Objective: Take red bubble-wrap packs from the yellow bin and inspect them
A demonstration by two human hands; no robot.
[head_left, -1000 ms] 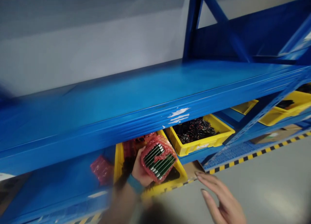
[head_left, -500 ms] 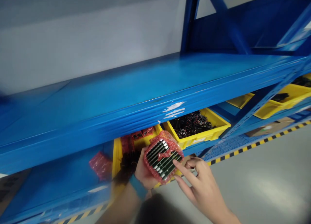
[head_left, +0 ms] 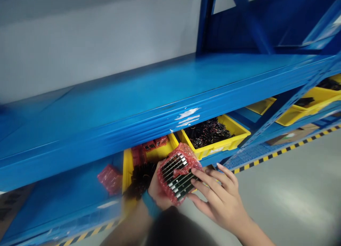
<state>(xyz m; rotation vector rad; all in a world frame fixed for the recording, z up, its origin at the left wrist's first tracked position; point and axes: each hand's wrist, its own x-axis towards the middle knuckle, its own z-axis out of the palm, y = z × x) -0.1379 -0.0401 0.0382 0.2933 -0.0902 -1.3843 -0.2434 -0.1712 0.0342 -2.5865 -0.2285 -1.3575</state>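
A bundle of green circuit boards [head_left: 179, 174] wrapped in red bubble wrap is held just under the lip of a blue steel shelf [head_left: 106, 132], above a yellow bin [head_left: 128, 175]. The person's left hand [head_left: 158, 191] cups it from the left side and grips it closely, a blue wristband [head_left: 151, 204] at the wrist. The right hand [head_left: 220, 199] comes in from the near right, its slightly spread fingers [head_left: 205, 178] lying across the bundle's right edge. Red packets [head_left: 139, 155] and dark parts [head_left: 140, 180] sit in that bin, and a pink wrapped packet [head_left: 110, 179] lies on the shelf to its left. Farther right, another yellow bin [head_left: 213, 150] holds tangled black parts. Black-and-yellow hazard tape [head_left: 282, 151] edges the grey floor [head_left: 279, 203].
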